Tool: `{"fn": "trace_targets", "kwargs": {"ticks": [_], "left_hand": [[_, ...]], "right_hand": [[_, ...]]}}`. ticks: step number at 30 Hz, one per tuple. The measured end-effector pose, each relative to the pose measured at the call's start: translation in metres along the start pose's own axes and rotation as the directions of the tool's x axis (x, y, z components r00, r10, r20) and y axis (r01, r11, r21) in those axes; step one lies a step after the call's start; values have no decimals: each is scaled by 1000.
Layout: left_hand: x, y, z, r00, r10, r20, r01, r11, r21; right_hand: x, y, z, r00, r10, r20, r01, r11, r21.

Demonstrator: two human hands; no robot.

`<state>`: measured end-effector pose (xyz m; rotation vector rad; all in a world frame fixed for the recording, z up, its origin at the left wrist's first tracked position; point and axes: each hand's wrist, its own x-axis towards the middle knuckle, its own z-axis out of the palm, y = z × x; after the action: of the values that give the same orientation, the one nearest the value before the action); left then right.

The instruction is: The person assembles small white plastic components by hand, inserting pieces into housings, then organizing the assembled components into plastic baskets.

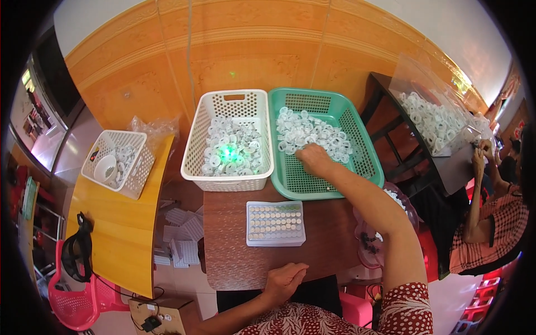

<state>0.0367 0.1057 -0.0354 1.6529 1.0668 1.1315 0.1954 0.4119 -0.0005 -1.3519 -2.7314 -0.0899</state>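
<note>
**Right hand in green basket of white rings, left hand resting at table edge**

Right hand [315, 159] reaches forward into green basket [365, 167], palm down on the heap of white plastic rings [307, 131]; fingers curled into the pile, whether they pinch a ring cannot be told; rings small, round, hollow, lying at all angles, heaped toward the basket's far-left part; basket rectangular, perforated mesh walls and floor, long axis running away from the person; bare mesh floor open near its front and right side. Left hand [285, 279] rests at near table [234, 245] edge, fingers loosely curled, holding nothing seen. White tray [276, 224] between the hands, shallow, rectangular, long axis left-right, filled with rows of small round pieces; open dark-brown tabletop around it. White basket [230, 142] just left of the green one, sides touching, slotted plastic, holding more pale rings and a green light spot. Yellow table [120, 223] further left carries a smaller white basket [118, 163], tilted diagonally.
</note>
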Motion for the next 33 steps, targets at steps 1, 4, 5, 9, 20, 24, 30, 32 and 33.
{"fn": "trace_targets", "kwargs": {"ticks": [1, 4, 5, 9, 20, 24, 30, 32, 33], "left_hand": [[-1, 5, -2, 995, -100, 3, 99, 983, -153], [15, 32, -38, 989, 146, -13, -146, 986, -81], [38, 41, -67, 845, 533, -49, -489, 805, 335], [166, 47, -151, 800, 566, -199, -258, 624, 738], [291, -90, -211, 986, 106, 132, -156, 256, 954], [285, -71, -218, 984, 156, 83, -133, 350, 927], [208, 62, -176, 991, -121, -55, 128, 982, 141], [175, 83, -153, 990, -132, -45, 135, 988, 77], [160, 87, -141, 988, -147, -44, 144, 988, -63]], "right_hand": [[-3, 5, 0, 1000, 3, -10, -3, 1000, 13], [-20, 14, 0, 999, 41, 32, -43, 998, 41], [-21, 10, -5, 998, 51, 47, -54, 998, 45], [-29, 16, -17, 980, 90, 177, -102, 993, 61], [-51, 5, -46, 988, 113, -102, -80, 955, 287], [-58, -13, -65, 950, 126, -284, 2, 911, 412], [-92, -84, -98, 873, 291, -392, 105, 673, 732], [-99, -112, -95, 880, 372, -297, 119, 433, 894], [-101, -124, -93, 876, 414, -249, 129, 296, 946]]}}
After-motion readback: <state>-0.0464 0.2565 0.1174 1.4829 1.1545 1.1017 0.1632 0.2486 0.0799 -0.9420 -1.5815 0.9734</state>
